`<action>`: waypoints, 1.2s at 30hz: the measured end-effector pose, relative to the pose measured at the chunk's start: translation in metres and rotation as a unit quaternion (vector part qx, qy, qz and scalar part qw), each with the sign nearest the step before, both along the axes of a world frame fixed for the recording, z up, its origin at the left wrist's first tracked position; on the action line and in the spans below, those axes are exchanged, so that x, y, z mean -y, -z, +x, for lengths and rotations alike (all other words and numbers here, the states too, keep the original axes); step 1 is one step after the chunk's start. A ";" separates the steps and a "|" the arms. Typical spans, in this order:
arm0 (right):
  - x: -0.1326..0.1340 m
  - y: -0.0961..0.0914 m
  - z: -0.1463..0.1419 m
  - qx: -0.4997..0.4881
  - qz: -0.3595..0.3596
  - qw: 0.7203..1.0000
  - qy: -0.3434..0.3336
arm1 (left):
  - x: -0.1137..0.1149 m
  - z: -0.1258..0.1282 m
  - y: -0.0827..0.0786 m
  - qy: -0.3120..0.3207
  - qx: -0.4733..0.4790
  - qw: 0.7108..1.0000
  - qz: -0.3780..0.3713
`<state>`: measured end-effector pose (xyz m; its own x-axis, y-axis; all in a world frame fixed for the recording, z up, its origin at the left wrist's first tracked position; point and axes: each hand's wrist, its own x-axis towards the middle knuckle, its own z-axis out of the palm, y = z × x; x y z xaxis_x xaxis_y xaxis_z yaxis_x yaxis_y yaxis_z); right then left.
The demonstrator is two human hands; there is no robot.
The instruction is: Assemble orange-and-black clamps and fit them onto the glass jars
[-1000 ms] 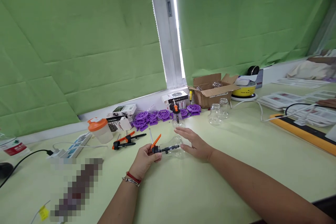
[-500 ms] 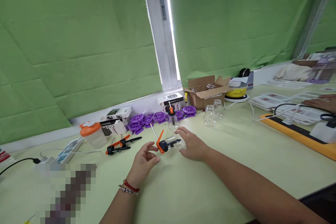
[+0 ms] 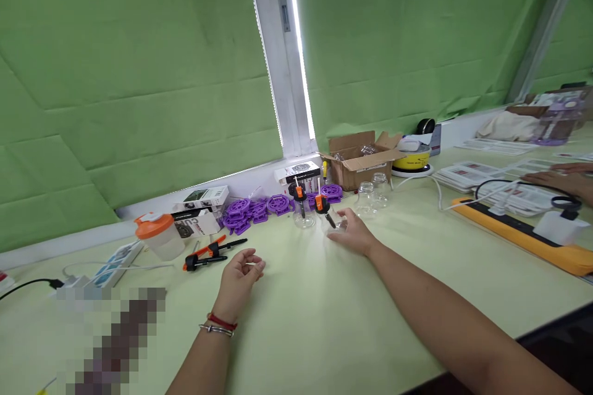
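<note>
From where I stand, looking the same way as the worker, the right hand (image 3: 354, 233) is wrapped around a glass jar (image 3: 328, 216) from its three o'clock side, thumb nearest us and fingers on the far side. The jar carries a black-and-orange top and leans a little toward eleven o'clock; I can't tell whether its base touches the table (image 3: 296, 327).

The left hand (image 3: 241, 274) grips nothing, its fingers loosely curled, well apart from that jar at its eight o'clock. Near this hand, at ten o'clock, lie two loose tops (image 3: 207, 256), black and orange, and beyond them stands a plastic cup (image 3: 163, 241) with an orange lid.

Just beside the held jar, at ten o'clock, a second jar (image 3: 303, 217) with a matching top stands on the table. Purple round pieces (image 3: 238, 211) are strewn farther off that way. Two topless clear jars (image 3: 365, 200) stand near the right hand's one o'clock, with an open cardboard box (image 3: 365, 173) behind them. Out toward three o'clock runs an orange power strip (image 3: 523, 237), and past it another person's hand (image 3: 563, 182) rests near some cards.
</note>
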<state>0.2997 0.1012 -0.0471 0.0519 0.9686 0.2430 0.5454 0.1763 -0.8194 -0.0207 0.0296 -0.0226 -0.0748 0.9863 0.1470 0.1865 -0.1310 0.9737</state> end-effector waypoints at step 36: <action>-0.050 0.013 -0.001 0.183 0.159 0.963 0.121 | -0.046 -0.061 0.024 -0.214 -0.617 0.757 -0.008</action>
<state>0.2984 0.1511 -0.0602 0.1215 0.8122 0.5706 0.8441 0.2179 -0.4898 -0.0815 0.0757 -0.0468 -0.2034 0.9127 0.3544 0.9777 0.2085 0.0243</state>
